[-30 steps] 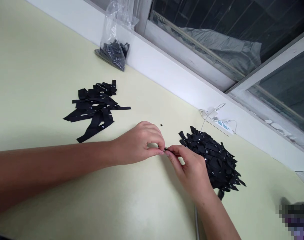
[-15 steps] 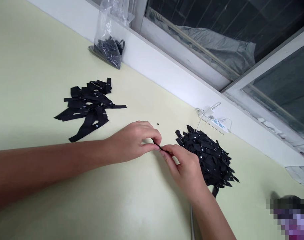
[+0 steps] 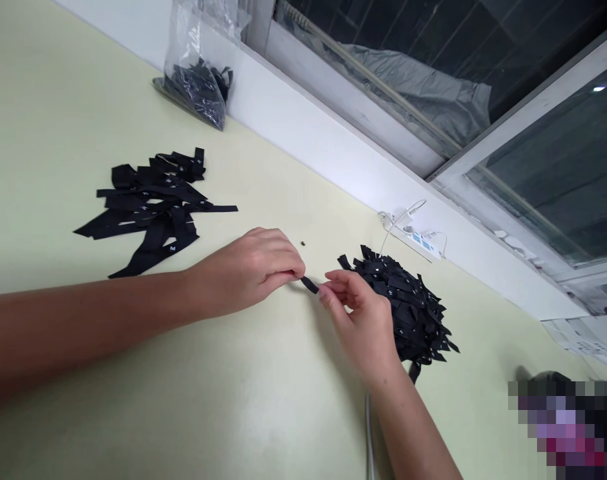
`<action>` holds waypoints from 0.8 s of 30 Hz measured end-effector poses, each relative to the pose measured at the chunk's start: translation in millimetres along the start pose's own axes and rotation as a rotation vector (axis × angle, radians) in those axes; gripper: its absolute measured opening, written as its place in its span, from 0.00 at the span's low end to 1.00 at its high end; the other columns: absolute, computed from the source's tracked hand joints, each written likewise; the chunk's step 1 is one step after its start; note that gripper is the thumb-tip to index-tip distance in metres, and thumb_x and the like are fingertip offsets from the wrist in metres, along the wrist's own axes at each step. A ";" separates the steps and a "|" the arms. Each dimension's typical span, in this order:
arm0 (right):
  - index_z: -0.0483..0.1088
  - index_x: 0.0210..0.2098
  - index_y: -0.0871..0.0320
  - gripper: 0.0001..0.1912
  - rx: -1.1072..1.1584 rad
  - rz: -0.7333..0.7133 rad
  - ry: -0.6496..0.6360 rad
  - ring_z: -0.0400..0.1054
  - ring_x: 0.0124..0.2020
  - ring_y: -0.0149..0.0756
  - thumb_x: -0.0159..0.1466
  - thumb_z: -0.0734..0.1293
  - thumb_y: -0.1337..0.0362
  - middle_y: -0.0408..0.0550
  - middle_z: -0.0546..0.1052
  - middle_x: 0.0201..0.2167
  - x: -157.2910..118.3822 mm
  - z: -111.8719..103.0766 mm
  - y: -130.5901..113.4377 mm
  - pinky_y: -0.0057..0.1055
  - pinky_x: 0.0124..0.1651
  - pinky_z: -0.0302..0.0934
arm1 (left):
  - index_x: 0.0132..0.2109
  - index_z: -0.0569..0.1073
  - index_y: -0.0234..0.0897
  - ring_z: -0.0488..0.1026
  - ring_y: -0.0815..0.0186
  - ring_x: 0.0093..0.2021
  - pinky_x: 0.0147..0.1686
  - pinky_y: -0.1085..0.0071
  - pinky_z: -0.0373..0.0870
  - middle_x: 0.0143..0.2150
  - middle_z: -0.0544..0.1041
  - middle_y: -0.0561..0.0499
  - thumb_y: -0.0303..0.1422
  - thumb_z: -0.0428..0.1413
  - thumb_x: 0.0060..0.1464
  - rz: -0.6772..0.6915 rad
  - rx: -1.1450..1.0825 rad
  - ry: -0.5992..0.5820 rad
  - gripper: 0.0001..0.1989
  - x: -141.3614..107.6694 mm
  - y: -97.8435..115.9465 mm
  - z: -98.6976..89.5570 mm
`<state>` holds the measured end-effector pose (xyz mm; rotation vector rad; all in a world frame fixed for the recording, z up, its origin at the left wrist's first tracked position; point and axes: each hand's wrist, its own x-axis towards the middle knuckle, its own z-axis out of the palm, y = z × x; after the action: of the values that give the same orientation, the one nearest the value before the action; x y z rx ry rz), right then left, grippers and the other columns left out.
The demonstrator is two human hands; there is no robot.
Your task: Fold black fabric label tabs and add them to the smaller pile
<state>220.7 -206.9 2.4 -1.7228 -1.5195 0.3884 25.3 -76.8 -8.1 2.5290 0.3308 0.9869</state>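
A short black strip (image 3: 310, 285) is stretched between my two hands above the pale green table (image 3: 263, 373). My left hand (image 3: 263, 263) pinches its left end, and my right hand (image 3: 358, 313) holds the right end between thumb and fingertips. Just behind my right hand lies a dense heap of black strips (image 3: 413, 307) with small white marks. A smaller, looser pile of black strips (image 3: 158, 200) is spread beyond my left forearm.
A clear plastic bag (image 3: 196, 80) with black pieces stands by the white wall ledge (image 3: 303, 140). A power strip (image 3: 416, 239) with cables lies along the ledge. A tiny dark bit (image 3: 303, 243) is on the table. A pixelated patch (image 3: 563, 420) covers the lower right.
My hands have moved slightly apart, so more of the black strip shows between them. The fingers of my right hand have lifted a little. The whole view has shifted, with objects now further left.
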 end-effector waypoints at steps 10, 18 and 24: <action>0.80 0.40 0.53 0.05 0.267 0.069 0.142 0.79 0.38 0.38 0.63 0.74 0.62 0.48 0.85 0.39 -4.5 3.1 -8.3 0.38 0.43 0.75 | 0.41 0.77 0.42 0.74 0.64 0.44 0.53 0.64 0.62 0.38 0.82 0.53 0.28 0.51 0.68 0.182 0.026 -0.136 0.10 -1.9 8.3 0.4; 0.81 0.35 0.52 0.06 0.279 -0.013 0.010 0.76 0.34 0.32 0.64 0.71 0.68 0.43 0.82 0.33 -3.7 11.6 -17.8 0.29 0.37 0.71 | 0.40 0.76 0.41 0.73 0.66 0.42 0.53 0.64 0.63 0.37 0.81 0.54 0.28 0.53 0.68 0.230 0.013 -0.064 0.09 -4.1 7.5 3.2; 0.81 0.36 0.54 0.03 0.407 0.146 -0.047 0.77 0.35 0.35 0.62 0.73 0.64 0.46 0.83 0.33 -4.1 13.0 -18.3 0.32 0.39 0.72 | 0.39 0.77 0.41 0.73 0.65 0.41 0.52 0.66 0.64 0.36 0.81 0.54 0.28 0.54 0.67 0.198 0.021 -0.024 0.08 -3.5 7.1 4.1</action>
<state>198.2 -206.7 6.2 -1.5097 -1.2451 0.7626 26.1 -85.5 -9.7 2.6294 0.0848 1.0290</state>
